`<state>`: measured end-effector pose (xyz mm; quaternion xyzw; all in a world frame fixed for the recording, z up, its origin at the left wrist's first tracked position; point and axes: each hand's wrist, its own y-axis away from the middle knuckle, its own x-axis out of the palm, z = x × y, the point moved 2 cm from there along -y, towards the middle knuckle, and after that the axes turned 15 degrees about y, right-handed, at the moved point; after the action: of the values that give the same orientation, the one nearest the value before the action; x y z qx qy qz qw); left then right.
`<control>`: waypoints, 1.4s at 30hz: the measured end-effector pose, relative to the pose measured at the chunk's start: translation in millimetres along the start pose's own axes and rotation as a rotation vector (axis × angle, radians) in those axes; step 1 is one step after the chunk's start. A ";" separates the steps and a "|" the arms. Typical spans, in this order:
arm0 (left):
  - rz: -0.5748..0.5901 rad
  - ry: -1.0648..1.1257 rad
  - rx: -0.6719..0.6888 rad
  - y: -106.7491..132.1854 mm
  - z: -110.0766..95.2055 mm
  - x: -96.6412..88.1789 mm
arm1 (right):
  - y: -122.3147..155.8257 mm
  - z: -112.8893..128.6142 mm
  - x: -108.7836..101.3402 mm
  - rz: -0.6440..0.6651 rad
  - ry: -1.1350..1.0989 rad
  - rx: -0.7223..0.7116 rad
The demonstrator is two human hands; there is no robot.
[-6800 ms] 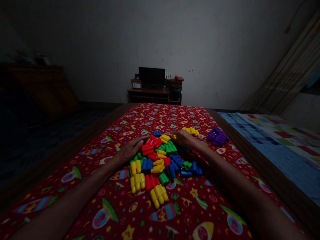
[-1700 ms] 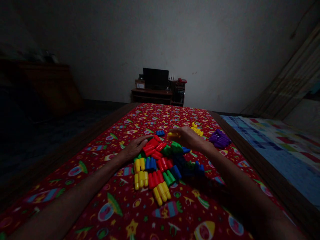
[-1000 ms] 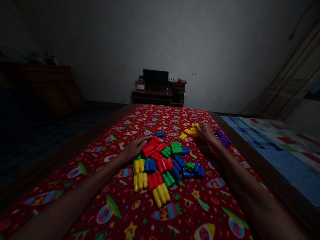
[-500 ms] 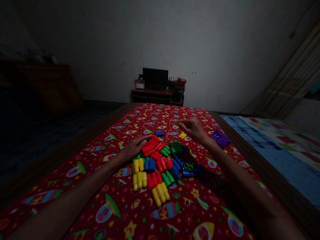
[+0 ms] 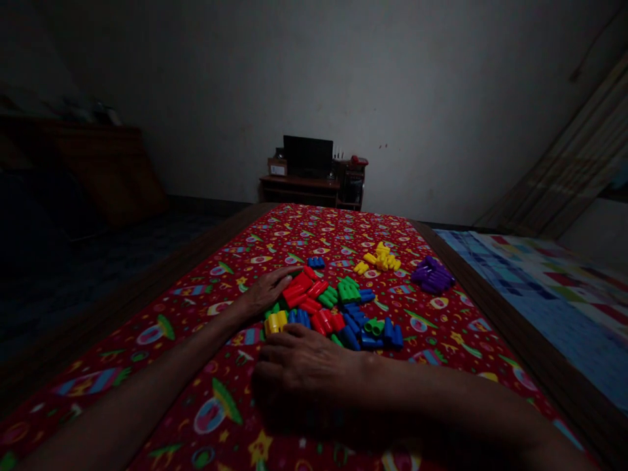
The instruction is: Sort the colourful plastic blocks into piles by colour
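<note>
A heap of plastic peg blocks (image 5: pixel 338 307) in red, green, blue and yellow lies on the red patterned cloth (image 5: pixel 314 235). My left hand (image 5: pixel 267 291) rests flat and open against the heap's left side, fingertips touching the red blocks (image 5: pixel 301 293). My right hand (image 5: pixel 299 366) lies palm down across the near edge of the heap. Its fingers stretch to the left and cover the nearest blocks. Farther back on the cloth, a small group of yellow blocks (image 5: pixel 379 258) and a group of purple blocks (image 5: pixel 432 276) lie apart. A lone blue block (image 5: pixel 316 262) sits behind the heap.
The cloth covers a long surface with a dark wooden border (image 5: pixel 495 307). A checked mat (image 5: pixel 549 294) lies to the right. A low desk with a dark screen (image 5: pixel 308 157) stands at the far wall. The room is dim.
My right hand set a yellow block by the far yellow group, then swung back and left across to the heap's near edge. My left hand has stayed put.
</note>
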<state>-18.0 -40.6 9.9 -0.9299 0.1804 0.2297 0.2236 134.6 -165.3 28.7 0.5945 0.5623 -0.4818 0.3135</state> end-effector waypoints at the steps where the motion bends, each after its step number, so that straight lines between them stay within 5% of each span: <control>1: 0.001 0.001 0.002 -0.1 0.0 -0.1 | 0.0 -1.4 -0.6 0.005 -0.008 0.004; 5: 0.006 -0.009 0.008 -0.2 1.0 -0.1 | 0.6 -11.5 -8.6 -0.028 -0.102 0.019; 8: 0.001 -0.026 0.002 -0.2 2.7 0.0 | 5.9 -37.7 -18.5 -0.126 -0.179 0.161; 13: 0.013 -0.027 0.008 -0.4 4.6 0.1 | 49.0 -120.2 -36.1 -0.269 0.002 0.704; 16: 0.017 -0.029 0.019 -0.4 3.6 -0.3 | 97.3 -166.8 -34.8 -0.197 0.200 1.107; 19: 0.019 -0.035 0.017 -0.7 3.5 -0.8 | 142.0 -193.0 -20.4 -0.052 0.276 1.315; 24: 0.021 -0.049 0.020 -1.1 6.2 -1.1 | 177.5 -205.1 11.8 0.216 0.321 1.368; 29: 0.007 -0.061 0.008 -0.2 5.5 -0.8 | 188.8 -208.2 27.2 0.192 0.362 1.374; 33: 0.006 -0.066 0.000 0.2 5.2 -0.8 | 187.3 -210.2 34.9 0.203 0.150 1.259; 42: 0.014 -0.060 -0.003 -0.4 6.9 -0.7 | 154.3 -201.7 8.7 0.167 0.257 1.260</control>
<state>-20.8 -36.6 5.0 -0.9217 0.1799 0.2591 0.2259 328.0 -4.1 62.9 0.7592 0.1566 -0.6185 -0.1289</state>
